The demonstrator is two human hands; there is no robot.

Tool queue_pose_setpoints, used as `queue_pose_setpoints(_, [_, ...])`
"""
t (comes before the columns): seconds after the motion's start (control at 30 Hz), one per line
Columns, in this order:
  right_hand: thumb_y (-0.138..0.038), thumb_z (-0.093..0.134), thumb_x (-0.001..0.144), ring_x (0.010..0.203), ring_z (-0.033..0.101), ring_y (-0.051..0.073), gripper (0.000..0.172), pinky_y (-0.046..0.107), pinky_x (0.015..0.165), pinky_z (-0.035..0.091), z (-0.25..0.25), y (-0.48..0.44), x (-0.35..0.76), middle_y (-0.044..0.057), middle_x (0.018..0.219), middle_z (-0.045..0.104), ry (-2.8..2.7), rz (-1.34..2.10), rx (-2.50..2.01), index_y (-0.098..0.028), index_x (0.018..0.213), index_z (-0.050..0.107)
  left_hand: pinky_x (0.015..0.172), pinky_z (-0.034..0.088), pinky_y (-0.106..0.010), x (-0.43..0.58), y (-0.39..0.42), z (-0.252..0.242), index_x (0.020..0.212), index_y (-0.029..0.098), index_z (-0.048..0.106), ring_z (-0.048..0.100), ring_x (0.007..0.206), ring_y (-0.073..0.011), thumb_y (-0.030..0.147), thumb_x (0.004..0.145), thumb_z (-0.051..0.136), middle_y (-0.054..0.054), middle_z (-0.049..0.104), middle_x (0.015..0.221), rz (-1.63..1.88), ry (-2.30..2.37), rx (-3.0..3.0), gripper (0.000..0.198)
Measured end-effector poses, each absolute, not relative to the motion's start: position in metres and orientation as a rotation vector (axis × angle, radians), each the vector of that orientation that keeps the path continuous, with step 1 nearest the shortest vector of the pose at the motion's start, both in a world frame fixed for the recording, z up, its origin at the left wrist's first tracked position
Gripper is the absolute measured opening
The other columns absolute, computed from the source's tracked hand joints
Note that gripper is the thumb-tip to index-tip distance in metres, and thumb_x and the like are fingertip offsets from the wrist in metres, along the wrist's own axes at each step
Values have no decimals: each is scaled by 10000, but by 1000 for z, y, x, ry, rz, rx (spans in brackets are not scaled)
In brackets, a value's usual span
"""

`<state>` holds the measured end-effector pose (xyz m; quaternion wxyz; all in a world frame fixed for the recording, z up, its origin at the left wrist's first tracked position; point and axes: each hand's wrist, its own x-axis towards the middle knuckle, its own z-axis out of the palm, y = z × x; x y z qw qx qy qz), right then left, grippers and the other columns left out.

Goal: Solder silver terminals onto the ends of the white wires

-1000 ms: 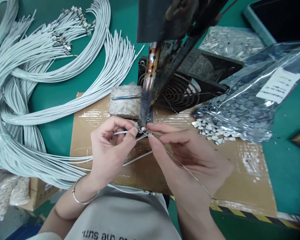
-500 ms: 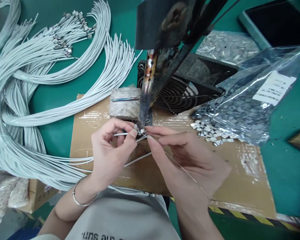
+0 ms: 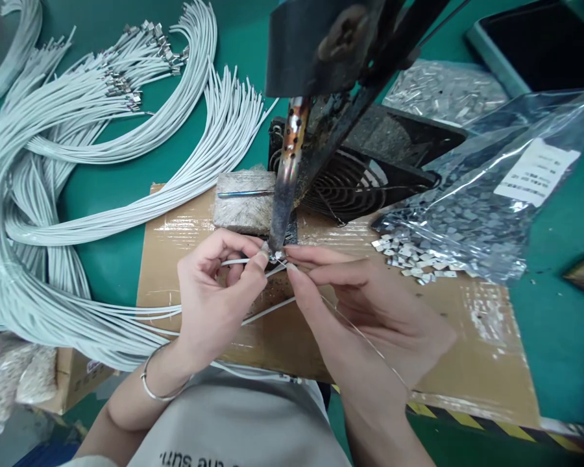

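Note:
My left hand (image 3: 224, 285) pinches a white wire (image 3: 234, 262) close to its end, just under the tip of a soldering iron (image 3: 283, 201) that hangs from a black holder. Thin solder wire (image 3: 365, 337) is pinched in my right hand (image 3: 365, 305); it runs back across the palm, and its front end meets the iron's tip. A small shiny metal piece (image 3: 278, 255) lies at the tip between both hands' fingertips, partly hidden. Under my hands is a brown cardboard sheet (image 3: 457, 337).
Bundled white wires (image 3: 43, 227) fill the left side. Behind the iron are a pale block (image 3: 243, 214) and a black fan (image 3: 350, 188). At right, small metal plates (image 3: 413, 259) lie beside a clear bag (image 3: 472, 220); a phone (image 3: 549, 45) is at the upper right.
Both hands keep almost the same pose at the iron's tip. The whole view has shifted very slightly.

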<state>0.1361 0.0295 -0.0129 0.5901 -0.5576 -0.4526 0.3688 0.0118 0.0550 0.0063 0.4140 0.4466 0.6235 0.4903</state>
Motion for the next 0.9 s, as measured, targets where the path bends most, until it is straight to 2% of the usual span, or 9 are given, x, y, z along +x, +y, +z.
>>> queue_pose_setpoints(0.23, [-60, 778, 873, 978, 813, 210, 206, 357, 900, 645, -16, 28, 141, 2, 1056, 848, -1130, 880, -1263, -265, 879, 756, 473, 352, -219, 11, 54, 6, 694, 193, 710, 510, 566, -92, 82, 766, 766, -12, 760, 769, 1227, 1558, 1110, 144])
queue_pose_setpoints(0.43, [-111, 785, 882, 927, 813, 221, 159, 378, 862, 649, -15, 30, 137, 6, 1005, 851, -1066, 848, -1283, -263, 842, 761, 471, 355, -216, 12, 55, 6, 681, 193, 705, 508, 549, -88, 98, 755, 777, -14, 755, 770, 1219, 1578, 1119, 140])
queue_pose_setpoints(0.9, [-82, 787, 875, 939, 811, 203, 189, 357, 885, 642, -16, 29, 138, -6, 1024, 851, -1059, 885, -1254, -270, 856, 775, 473, 364, -212, 11, 55, 6, 688, 195, 717, 500, 547, -88, 104, 753, 780, -18, 768, 779, 1218, 1561, 1109, 128])
